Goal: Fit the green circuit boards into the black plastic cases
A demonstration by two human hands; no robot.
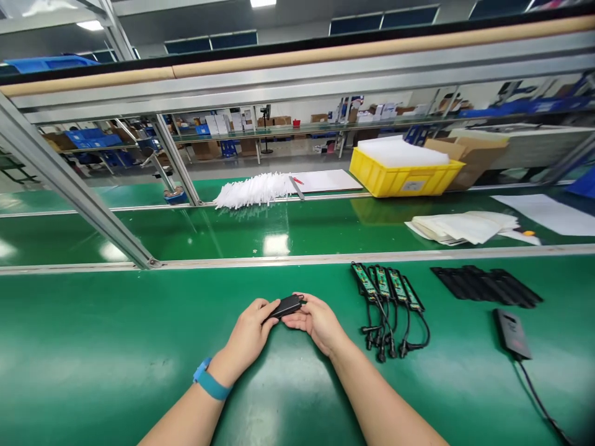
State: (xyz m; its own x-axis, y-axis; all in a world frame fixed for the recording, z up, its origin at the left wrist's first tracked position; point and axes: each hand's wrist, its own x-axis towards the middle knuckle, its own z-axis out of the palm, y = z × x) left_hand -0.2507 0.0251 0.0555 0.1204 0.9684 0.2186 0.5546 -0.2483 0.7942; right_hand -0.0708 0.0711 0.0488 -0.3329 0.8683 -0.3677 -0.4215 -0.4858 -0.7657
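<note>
Just above the green bench, a small black plastic case (287, 306) is held between both hands. My left hand (251, 328) grips its left end between thumb and fingers; a blue strap circles that wrist. At the other end, my right hand (318, 321) pinches the case near its tip, where a short black piece shows. To the right lie several green circuit boards in black housings (383, 282), their short black cables (382, 334) ending in round connectors. Several flat black covers (486, 285) rest farther right.
A grey box-shaped device (512, 334) with a cable sits at the right. Behind the metal rail (297, 260) are white sheets (465, 227), a pile of white strips (253, 189) and a yellow bin (404, 176). A slanted metal post (83, 192) stands at the left.
</note>
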